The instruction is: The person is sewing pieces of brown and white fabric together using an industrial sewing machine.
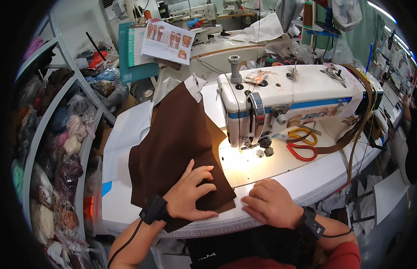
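Observation:
A dark brown piece of fabric (161, 148) lies on the white sewing table, left of the sewing machine's needle. A lighter brown layer (214, 134) shows along its right edge. My left hand (190, 193) rests on the near part of the dark fabric with its fingers spread. Just right of the fabric's near corner, my right hand (271, 202) is over the table edge with its fingers curled together. Whether anything is between those fingers is hidden. The white sewing machine (284, 101) has its lamp lit over the needle area.
Red-and-yellow-handled scissors (302, 151) lie under the machine arm. Brown strips (362, 89) hang over its right end. A measuring tape (307, 195) runs along the table's front edge. Shelves (85, 76) with bagged materials stand left. A picture sheet (167, 41) stands behind the fabric.

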